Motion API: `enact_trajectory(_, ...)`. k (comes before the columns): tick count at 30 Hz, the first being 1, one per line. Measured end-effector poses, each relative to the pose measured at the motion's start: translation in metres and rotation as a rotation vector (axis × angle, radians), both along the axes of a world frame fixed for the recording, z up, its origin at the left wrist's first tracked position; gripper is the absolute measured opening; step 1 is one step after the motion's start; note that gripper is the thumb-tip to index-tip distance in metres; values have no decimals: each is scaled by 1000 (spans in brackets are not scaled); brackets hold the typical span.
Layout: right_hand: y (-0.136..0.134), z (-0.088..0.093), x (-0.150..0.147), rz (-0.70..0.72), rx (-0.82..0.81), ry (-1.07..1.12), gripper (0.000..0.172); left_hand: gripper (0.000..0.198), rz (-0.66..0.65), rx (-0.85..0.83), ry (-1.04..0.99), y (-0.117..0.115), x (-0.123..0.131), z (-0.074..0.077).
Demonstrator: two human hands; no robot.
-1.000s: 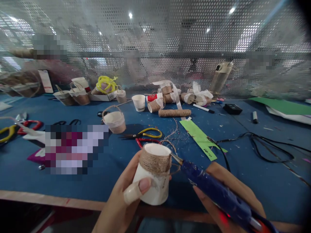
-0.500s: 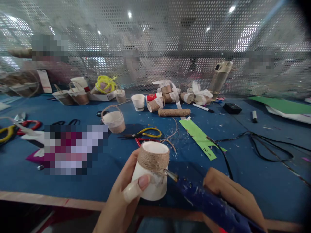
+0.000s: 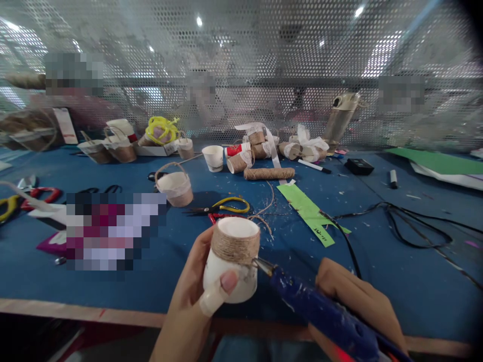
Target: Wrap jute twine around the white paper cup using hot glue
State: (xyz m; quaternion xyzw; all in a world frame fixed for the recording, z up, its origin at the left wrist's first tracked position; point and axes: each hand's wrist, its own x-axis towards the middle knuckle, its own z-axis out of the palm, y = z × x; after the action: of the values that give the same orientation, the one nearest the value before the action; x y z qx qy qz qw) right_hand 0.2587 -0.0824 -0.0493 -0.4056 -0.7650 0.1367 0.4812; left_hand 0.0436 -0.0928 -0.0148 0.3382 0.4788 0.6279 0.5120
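My left hand (image 3: 202, 286) is closed around a white paper cup (image 3: 230, 275), its thumb laid across the front. Brown twine (image 3: 236, 247) is wound in rows around the upper part of the cup. In my right hand (image 3: 350, 296) is a blue glue gun (image 3: 320, 314). Its metal nozzle meets the cup's side just under the lowest twine row, where a greyish smear shows. Beyond the cup lie yellow-handled scissors (image 3: 226, 205) and a red handle (image 3: 213, 218), partly hidden behind the cup.
A twine-wrapped basket cup (image 3: 175, 190) stands left of the scissors. Farther back are a twine roll (image 3: 269, 173), a plain paper cup (image 3: 213, 159) and several wrapped cups. Green card (image 3: 307, 213) and a black cable (image 3: 411, 234) lie to the right. A perforated metal screen (image 3: 241, 65) closes off the back.
The cup has turned slightly in my left hand and shifted a little up and left. The glue gun's nozzle has followed it along the twine's lower edge.
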Motion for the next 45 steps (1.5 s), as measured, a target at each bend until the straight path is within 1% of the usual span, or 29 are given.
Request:
enact_trajectory(3,4,-1,2,43,107,-20,34,66,27,3,28,1,1,-2)
enact_trajectory(6,1,2,-1,-20,21,-1,34,64,68,71,85,1,6,-4)
enact_trajectory(8,-2,4,-4,-48,-24,15,35,63,71,75,126,0,9,-4)
enact_trajectory(12,-6,7,-9,-47,-33,44,36,66,84,26,183,-3,10,-4)
enact_trajectory(15,-6,6,-10,-43,-26,69,36,66,100,31,208,-5,9,-4)
enact_trajectory(18,-6,6,-9,-45,-33,71,36,65,86,30,166,-4,8,-4)
enact_trajectory(23,-5,8,-8,-53,-32,39,37,70,72,1,105,-2,2,-6)
enact_trajectory(26,-3,9,-5,-44,-44,22,36,67,53,-2,79,-2,-1,-6)
enact_trajectory(32,-1,12,7,60,-38,-92,34,61,39,0,56,-4,-3,-5)
enact_trajectory(36,-3,9,2,14,-37,-3,38,60,23,-5,69,-4,-4,-6)
enact_trajectory(41,-5,4,-6,-9,-68,65,37,59,-45,-7,-38,-3,-7,-6)
enact_trajectory(45,-3,6,0,9,-73,44,35,59,-20,61,-65,2,-7,-6)
